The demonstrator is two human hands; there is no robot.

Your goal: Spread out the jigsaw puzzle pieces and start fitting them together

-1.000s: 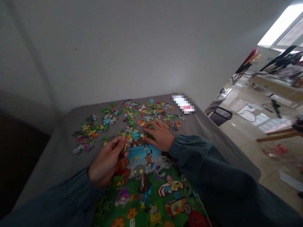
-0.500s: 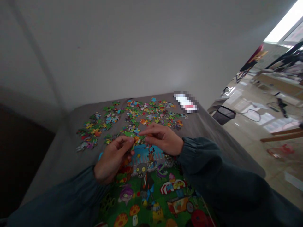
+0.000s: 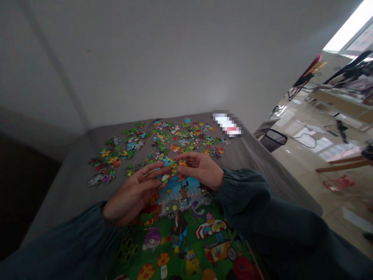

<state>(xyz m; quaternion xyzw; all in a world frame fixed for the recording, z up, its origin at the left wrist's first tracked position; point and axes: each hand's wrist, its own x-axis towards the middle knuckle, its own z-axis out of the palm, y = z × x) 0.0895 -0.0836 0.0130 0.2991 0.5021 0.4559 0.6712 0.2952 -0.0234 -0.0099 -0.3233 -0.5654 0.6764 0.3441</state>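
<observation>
We hold both hands up just above the far edge of the assembled puzzle picture point(image 3: 186, 229), fingertips meeting over its blue strip. Our left hand point(image 3: 131, 196) lies palm up with the fingers stretched forward, and a small puzzle piece point(image 3: 164, 178) with a green and white print sits at its fingertips; the left grip looks loose and mostly open, the piece resting against the fingers, not clamped. Our right hand point(image 3: 201, 171) curls in from the other side, its thumb and forefinger pinched on a second small piece point(image 3: 176, 165) with orange and green on it, so this grip is closed on that piece. The two pieces are just beside each other; we cannot tell whether they touch.

Beyond the hands, the loose pieces point(image 3: 163, 142) lie scattered in several colourful clusters across the grey desk point(image 3: 67, 190), reaching to its far edge by the white wall. A blurred white and pink object point(image 3: 227, 123) lies at the far right corner of the desk. Dark sleeves cover both our forearms.
</observation>
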